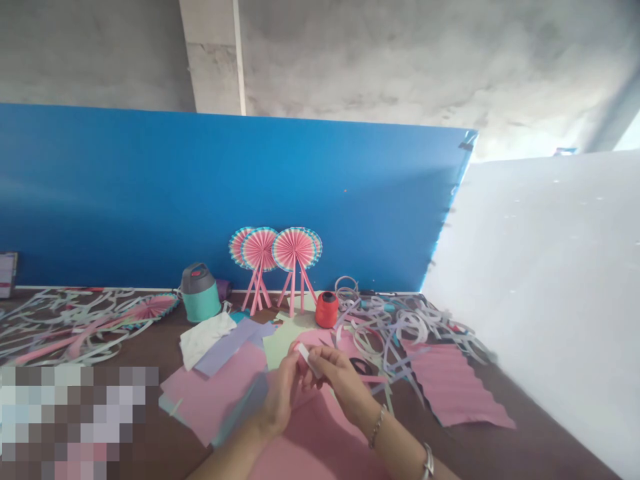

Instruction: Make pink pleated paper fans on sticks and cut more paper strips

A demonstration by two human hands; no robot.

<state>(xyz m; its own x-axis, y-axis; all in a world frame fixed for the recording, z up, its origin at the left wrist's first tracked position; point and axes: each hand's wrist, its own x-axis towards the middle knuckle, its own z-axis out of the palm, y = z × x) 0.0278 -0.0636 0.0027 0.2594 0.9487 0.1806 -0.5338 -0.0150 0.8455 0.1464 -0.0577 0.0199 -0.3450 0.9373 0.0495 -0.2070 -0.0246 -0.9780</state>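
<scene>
Above the pink paper sheet (320,443) in front of me, both hands are together at a small white strip (309,361). Its material is too small to tell. My left hand (284,392) is closed on one end, and the fingers also seem to have something pink in them. My right hand (345,381) pinches the strip between thumb and fingers. Just beyond the right hand lies a black ring-shaped handle (361,366), partly hidden. A red spool of thread (327,310) stands behind the hands.
Several pink pleated paper fans (295,248) on paper legs lean near the blue partition (225,180). A teal container (200,293) stands left of them. Curled paper strips (413,327) and a creased pink sheet (457,387) lie right; more strips (45,320) lie left.
</scene>
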